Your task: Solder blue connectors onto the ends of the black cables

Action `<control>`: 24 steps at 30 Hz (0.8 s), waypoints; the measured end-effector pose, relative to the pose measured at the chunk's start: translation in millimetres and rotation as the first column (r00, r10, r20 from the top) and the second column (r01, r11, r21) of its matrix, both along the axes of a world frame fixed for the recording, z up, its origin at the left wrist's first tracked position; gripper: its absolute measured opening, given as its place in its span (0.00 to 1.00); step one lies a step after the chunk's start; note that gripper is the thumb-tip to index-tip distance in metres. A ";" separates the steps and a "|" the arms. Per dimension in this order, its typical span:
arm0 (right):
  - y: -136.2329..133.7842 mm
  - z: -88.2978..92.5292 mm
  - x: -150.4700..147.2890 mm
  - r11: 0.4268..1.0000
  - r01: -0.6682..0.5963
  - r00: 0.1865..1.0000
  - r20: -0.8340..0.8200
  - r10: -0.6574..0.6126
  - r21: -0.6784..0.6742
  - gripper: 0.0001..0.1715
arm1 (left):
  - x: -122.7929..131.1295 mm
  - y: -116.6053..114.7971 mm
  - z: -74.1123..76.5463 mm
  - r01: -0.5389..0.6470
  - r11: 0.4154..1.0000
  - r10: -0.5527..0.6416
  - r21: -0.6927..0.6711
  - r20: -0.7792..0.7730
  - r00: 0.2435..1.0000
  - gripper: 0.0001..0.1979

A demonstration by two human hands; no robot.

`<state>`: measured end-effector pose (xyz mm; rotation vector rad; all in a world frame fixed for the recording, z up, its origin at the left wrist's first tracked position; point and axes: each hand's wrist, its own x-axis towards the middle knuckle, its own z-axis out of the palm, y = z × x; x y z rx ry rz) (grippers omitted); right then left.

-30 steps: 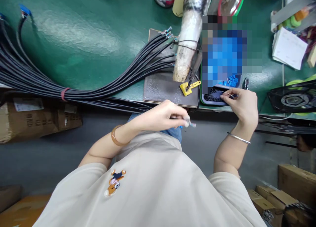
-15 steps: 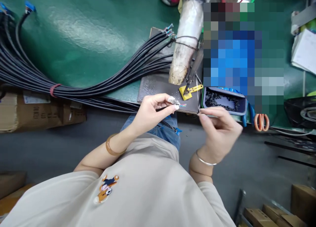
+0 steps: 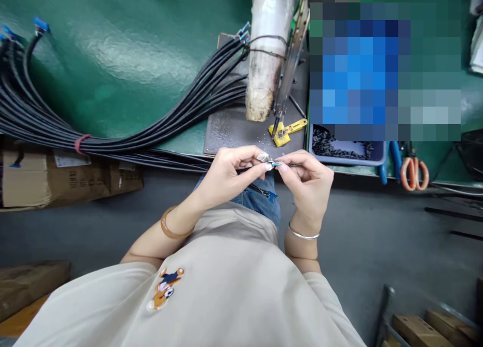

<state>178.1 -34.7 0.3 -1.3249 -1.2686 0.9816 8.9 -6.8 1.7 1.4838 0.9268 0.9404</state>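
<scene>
My left hand [image 3: 236, 173] pinches a black cable near its stripped end, its thumb and fingertip wearing whitish covers. Thin coloured wires [image 3: 277, 163] stick out of that end between the two hands. My right hand [image 3: 307, 181] has closed thumb and forefinger on these wires, its fingertips almost touching the left ones. A thin dark strand shows by the right fingers; I cannot make out what it is. Just beyond the hands lies a yellow holder [image 3: 281, 136] on a dark board [image 3: 230, 131], with a pointed metal tool [image 3: 283, 100] coming down to it.
A bundle of black cables [image 3: 151, 133] runs along the left, tied with a red band [image 3: 80, 144]. Above the board hangs a silver-wrapped duct [image 3: 264, 60]. To the right are a bin [image 3: 347, 161] of small black parts and orange-handled scissors [image 3: 415, 173]. Cardboard boxes [image 3: 94, 178] stand below left.
My right hand has moved left from beside the bin to the cable end and now pinches its wires. My left hand keeps its hold on the cable. The view has shifted slightly.
</scene>
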 end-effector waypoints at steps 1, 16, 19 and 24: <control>0.3 -0.9 -0.1 1.000 -0.005 1.000 -0.013 0.005 -0.009 0.02 | -0.2 -0.3 -0.6 0.002 1.000 -0.002 0.003 0.005 1.000 0.06; -33.3 46.3 25.9 0.949 0.127 0.916 0.332 -0.224 0.290 0.03 | -30.3 17.6 27.8 0.600 0.800 -0.595 0.007 0.142 0.791 0.18; -29.4 58.9 54.4 0.883 0.306 0.620 0.629 -0.468 0.355 0.06 | -25.2 15.0 37.2 0.758 0.648 -0.761 0.072 0.017 0.648 0.16; 15.1 33.6 100.3 0.961 0.228 0.345 0.910 -0.232 0.159 0.09 | -10.3 -1.5 27.1 0.472 0.860 -0.430 0.193 -0.222 0.875 0.18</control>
